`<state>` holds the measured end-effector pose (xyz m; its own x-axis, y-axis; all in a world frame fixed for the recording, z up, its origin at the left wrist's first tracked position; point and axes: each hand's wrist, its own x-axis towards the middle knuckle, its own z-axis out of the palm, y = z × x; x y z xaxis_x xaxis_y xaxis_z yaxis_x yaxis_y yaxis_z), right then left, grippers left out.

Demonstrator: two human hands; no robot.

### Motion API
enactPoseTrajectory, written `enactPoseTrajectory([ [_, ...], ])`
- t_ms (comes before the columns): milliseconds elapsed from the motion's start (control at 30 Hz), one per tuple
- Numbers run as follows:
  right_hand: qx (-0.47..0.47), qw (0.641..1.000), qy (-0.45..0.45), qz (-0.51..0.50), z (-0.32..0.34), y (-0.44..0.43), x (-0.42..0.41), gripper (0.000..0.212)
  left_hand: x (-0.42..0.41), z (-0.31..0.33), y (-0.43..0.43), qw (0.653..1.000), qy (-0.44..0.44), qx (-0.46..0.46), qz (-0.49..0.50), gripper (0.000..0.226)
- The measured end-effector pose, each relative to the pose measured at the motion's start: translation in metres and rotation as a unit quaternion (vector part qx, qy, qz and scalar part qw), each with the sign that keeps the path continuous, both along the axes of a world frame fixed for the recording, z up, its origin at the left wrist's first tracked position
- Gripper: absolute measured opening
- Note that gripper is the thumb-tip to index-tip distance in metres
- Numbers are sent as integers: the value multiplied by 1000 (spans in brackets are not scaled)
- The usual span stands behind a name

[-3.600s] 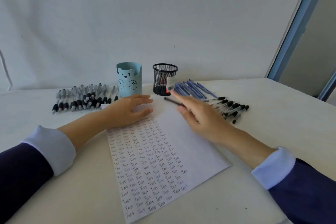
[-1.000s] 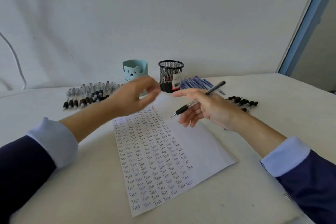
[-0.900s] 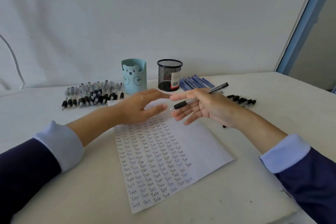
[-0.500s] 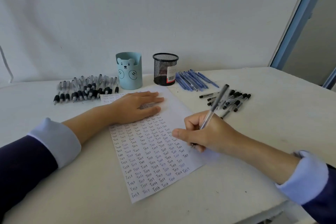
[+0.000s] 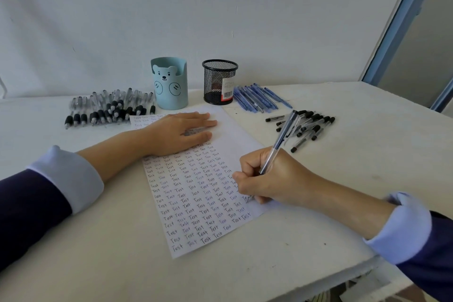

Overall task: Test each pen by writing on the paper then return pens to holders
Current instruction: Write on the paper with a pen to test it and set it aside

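A white sheet of paper [image 5: 235,135] filled with rows of the word "Test" lies on the table. My right hand [image 5: 267,176] grips a clear-barrelled pen [image 5: 282,140] with its tip on the paper near the sheet's right edge. My left hand [image 5: 176,132] lies flat on the upper part of the sheet, fingers straight. Behind the paper stand a light blue bear holder [image 5: 169,83] and a black mesh holder [image 5: 219,82]; both look empty.
Several black-grip pens [image 5: 107,109] lie in a row at the back left. Several blue pens [image 5: 259,98] lie right of the mesh holder, and several black-capped pens [image 5: 308,127] further right. The table's front edge [image 5: 318,282] runs close below my right forearm.
My right hand came down from mid-air with the pen to the paper's right edge and is writing. My left hand dropped flat onto the top of the sheet.
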<state>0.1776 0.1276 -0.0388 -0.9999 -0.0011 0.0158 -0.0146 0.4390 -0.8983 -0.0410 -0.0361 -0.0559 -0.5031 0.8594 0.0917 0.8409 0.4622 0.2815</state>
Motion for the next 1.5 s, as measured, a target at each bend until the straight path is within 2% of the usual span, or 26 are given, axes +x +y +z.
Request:
enactPoseTrajectory([
  [300, 7, 1000, -5, 5, 2, -1, 0, 39, 2, 1, 0, 1000, -2, 4, 3, 63],
  [567, 15, 1000, 0, 3, 2, 0, 0, 37, 0, 0, 0, 1000, -3, 5, 3, 71],
  [1033, -8, 1000, -14, 13, 3, 3, -1, 41, 0, -1, 0, 1000, -1, 3, 2, 70],
  [1267, -1, 1000, -6, 14, 0, 6, -2, 50, 1, 0, 0, 1000, -4, 1, 7, 71],
  [1500, -11, 1000, -3, 7, 1, 7, -4, 48, 2, 0, 0, 1000, -7, 3, 8, 72],
])
